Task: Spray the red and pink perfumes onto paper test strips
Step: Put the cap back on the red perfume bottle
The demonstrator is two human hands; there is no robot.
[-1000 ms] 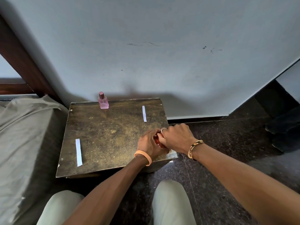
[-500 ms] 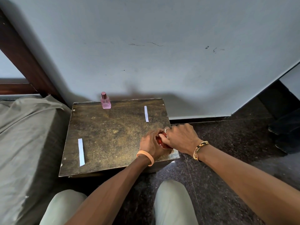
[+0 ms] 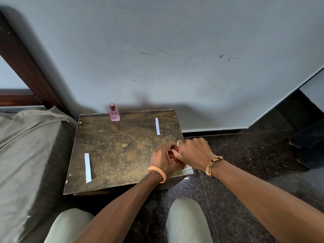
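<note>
Both forearms extended; left hand (image 3: 162, 159) and right hand (image 3: 192, 153) curled together

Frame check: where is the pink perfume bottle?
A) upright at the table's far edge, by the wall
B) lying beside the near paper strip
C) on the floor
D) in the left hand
A: the pink perfume bottle stands upright at the far edge of the table, untouched, while the left hand and right hand both grip the red bottle at the near right corner.
</note>
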